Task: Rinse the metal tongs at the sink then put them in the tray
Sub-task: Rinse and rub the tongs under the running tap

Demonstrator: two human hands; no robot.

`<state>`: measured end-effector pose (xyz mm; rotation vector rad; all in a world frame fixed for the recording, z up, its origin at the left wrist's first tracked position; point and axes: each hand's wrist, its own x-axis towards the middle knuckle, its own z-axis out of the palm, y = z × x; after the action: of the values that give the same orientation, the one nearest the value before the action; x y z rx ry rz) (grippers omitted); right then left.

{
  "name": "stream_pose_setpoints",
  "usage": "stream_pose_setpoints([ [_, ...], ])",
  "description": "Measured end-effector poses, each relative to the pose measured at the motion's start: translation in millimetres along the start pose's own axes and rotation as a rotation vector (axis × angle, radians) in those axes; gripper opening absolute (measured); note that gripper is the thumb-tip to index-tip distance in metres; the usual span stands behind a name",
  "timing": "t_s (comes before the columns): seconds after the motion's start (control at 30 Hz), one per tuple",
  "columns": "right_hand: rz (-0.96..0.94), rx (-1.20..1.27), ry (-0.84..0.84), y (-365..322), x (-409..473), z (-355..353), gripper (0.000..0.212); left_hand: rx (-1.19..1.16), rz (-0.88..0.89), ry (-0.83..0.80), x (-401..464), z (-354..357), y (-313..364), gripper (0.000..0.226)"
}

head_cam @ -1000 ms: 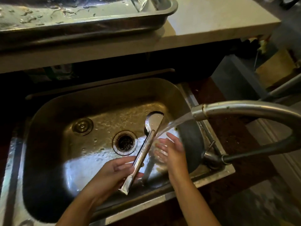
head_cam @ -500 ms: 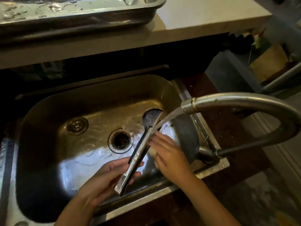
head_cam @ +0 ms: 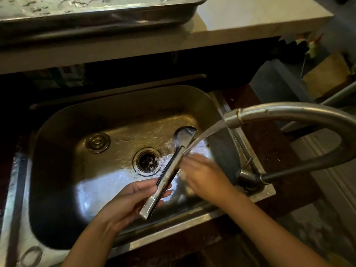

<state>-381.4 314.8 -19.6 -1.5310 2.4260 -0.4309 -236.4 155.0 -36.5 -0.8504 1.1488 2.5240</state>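
1. Rinsing is under way: the tongs (head_cam: 169, 170) sit over the sink (head_cam: 115, 112), slanted from near-left up to far-right, their spoon-shaped ends right under the water (head_cam: 204, 135) pouring from the tap (head_cam: 269, 112).
2. The left hand (head_cam: 127, 201) is wrapped around the near, hinge end, fingers closed on the bar, thumb on top.
3. The right hand (head_cam: 200, 172) is just right of the tongs in the stream, blurred; it looks loosely spread against the arm, but I cannot tell if it grips anything.
4. Handling call: stiff metal, fairly light, and wet, so likely slippery. The hinge end looks like the safest place to hold, with both arms pinched together so they don't spring apart.
5. The tray (head_cam: 134, 18) waits on the counter (head_cam: 250, 20) at the far side, wet, well apart from the tongs.
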Motion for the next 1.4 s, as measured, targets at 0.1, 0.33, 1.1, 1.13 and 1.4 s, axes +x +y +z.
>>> stream_pose_setpoints([
  [0.1, 0.163, -0.024, 0.067, 13, 10, -7, 0.039, -0.02, 0.009, 0.006, 5, 6, 4, 0.032],
  [0.33, -0.265, 0.088, -0.031, -24, -22, 17, 0.044, -0.044, -0.009, 0.014, 17, 12, 7, 0.031],
  [1.1, 0.861, 1.674, 0.291, -16, 14, 31, 0.023, 0.203, -0.021, -0.085, 18, 30, 8, 0.039],
  [1.13, 0.881, 1.663, 0.285, -19, 14, 35, 0.028, 0.218, -0.039, -0.077, 16, 29, 8, 0.038],
  [1.4, 0.977, 1.609, 0.269, -6, 18, 27, 0.045, 0.383, -0.16, -0.066, 10, 6, 12, 0.015],
])
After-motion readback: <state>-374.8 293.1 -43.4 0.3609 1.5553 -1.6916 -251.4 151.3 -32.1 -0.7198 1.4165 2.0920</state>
